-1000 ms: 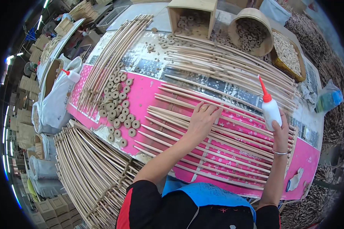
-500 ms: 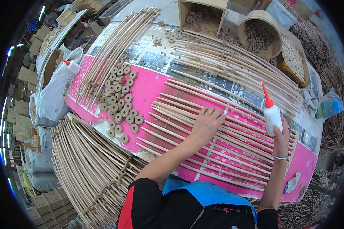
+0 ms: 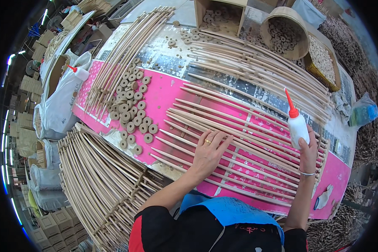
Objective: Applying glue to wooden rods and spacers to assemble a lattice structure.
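Long pale wooden sticks [image 3: 239,138] lie side by side in a fan on the pink table cover [image 3: 168,90]. My left hand [image 3: 208,152] rests flat on them, fingers spread, a ring on one finger. My right hand [image 3: 308,152], a bangle at the wrist, holds a white glue bottle [image 3: 297,126] upright, its red nozzle pointing up. Left of my left hand lie several small round wooden rings [image 3: 132,111].
More sticks [image 3: 264,63] are heaped at the back. A wooden box [image 3: 219,17], a round wooden bucket [image 3: 287,31] and a basket [image 3: 323,63] hold rings at the far edge. Curved stick frames [image 3: 101,185] stack at lower left. A second glue bottle [image 3: 79,72] sits on white sacks.
My left hand has slid a little to the left and nearer me along the sticks. The right hand with the glue bottle has stayed almost still.
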Available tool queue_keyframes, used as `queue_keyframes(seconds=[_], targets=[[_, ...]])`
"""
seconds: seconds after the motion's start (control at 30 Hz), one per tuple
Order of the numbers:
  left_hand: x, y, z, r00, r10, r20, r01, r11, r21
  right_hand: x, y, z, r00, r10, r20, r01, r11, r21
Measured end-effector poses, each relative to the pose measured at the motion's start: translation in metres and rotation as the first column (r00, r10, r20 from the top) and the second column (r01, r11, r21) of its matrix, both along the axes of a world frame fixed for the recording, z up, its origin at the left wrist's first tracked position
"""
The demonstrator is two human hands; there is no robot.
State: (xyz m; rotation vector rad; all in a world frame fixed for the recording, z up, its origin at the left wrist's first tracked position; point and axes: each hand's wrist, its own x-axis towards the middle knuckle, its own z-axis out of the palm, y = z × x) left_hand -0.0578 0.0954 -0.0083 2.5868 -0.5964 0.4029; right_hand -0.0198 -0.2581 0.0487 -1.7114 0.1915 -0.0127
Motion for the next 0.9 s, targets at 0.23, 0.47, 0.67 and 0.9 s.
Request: queue_keyframes(seconds=[0.23,0.47,0.67,0.9], targets=[[0.015,0.003,0.001,0.999,-0.031,0.012,0.031,0.999,0.025,-0.004,-0.001,0.001,1.000,0.007,0.001,-0.007,1.000,0.029],[0.000,0.009,0.003,0.997,-0.067,-0.030,0.067,0.998,0.020,-0.006,0.000,0.004,1.000,-0.008,-0.021,0.009,0.999,0.051],[0.001,0.008,0.004,1.000,-0.012,0.009,0.012,1.000,-0.018,-0.006,0.006,0.004,1.000,0.004,-0.024,-0.003,0.998,0.065],[0.017,0.001,-0.001,0.997,0.060,-0.050,-0.058,0.997,0.044,-0.004,0.013,0.001,1.000,0.026,-0.008,-0.025,0.996,0.088]])
